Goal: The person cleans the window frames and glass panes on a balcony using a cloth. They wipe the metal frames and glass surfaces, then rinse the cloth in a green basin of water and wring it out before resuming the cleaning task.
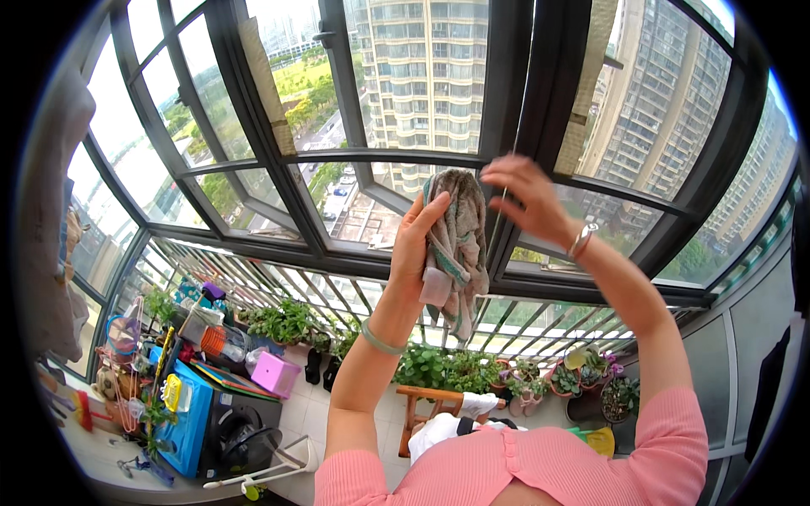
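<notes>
My left hand (411, 240) is closed around a crumpled grey cloth (462, 240) with green stripes, raised in front of the window (422, 76). The cloth hangs down in folds below my fingers, with a pale pinkish patch near its lower left side. To the right of it, my right hand (536, 201) is lifted with its fingers stretched and apart, slightly blurred and apparently holding nothing. A thin pale cord (525, 93) runs down past these fingers; whether they touch it I cannot tell.
Dark window frames and a metal railing (540, 325) stand ahead. Potted plants (447, 368) line the floor below, beside a wooden stool (413, 413). At left are a purple box (274, 374), a blue lid-like panel (184, 422) and clutter. Hanging clothes (59, 211) edge the far left.
</notes>
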{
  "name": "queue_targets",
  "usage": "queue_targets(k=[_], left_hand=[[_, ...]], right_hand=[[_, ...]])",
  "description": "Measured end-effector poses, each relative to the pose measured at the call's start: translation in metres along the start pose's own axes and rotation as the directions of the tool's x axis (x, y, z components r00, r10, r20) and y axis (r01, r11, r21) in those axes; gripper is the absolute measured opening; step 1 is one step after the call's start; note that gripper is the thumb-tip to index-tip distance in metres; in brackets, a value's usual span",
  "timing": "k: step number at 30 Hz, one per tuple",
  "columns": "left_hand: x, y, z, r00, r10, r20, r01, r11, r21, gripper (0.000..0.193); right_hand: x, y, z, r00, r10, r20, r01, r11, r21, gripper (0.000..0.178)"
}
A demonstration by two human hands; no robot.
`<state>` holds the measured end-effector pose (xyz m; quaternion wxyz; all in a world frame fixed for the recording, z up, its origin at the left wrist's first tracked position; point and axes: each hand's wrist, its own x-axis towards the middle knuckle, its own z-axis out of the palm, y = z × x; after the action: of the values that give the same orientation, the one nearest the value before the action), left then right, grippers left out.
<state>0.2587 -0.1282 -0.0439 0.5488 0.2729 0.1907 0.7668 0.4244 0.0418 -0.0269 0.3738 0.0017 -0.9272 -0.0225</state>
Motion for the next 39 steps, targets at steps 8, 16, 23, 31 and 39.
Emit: queue_targets(k=[8, 16, 23, 31, 39], left_hand=[[0.017, 0.028, 0.024, 0.997, 0.060, 0.053, -0.064, 0.996, 0.069, 0.037], [0.015, 0.012, -0.018, 0.688, 0.566, 0.453, -0.529, -0.036, 0.848, 0.014], [0.015, -0.037, 0.008, 0.780, 0.241, 0.578, -0.561, -0.139, 0.816, 0.040], [0.090, -0.031, 0.053, 0.539, 0.512, 0.669, -0.688, -0.190, 0.701, 0.031], [0.162, -0.021, 0.044, 0.499, 0.423, 0.756, -0.837, 0.008, 0.548, 0.053]], right_hand=[[-0.031, -0.026, 0.024, 0.805, 0.510, 0.301, -0.514, 0.347, 0.785, 0.019], [0.039, -0.038, -0.045, 0.436, 0.885, 0.160, -0.304, -0.023, 0.952, 0.018], [0.074, -0.097, -0.029, 0.842, 0.480, -0.247, -0.205, 0.708, 0.675, 0.022], [0.067, -0.048, -0.082, 0.838, -0.024, -0.545, -0.153, 0.948, -0.277, 0.031], [0.053, 0.017, -0.049, 0.910, 0.210, -0.357, -0.387, 0.740, -0.550, 0.060]])
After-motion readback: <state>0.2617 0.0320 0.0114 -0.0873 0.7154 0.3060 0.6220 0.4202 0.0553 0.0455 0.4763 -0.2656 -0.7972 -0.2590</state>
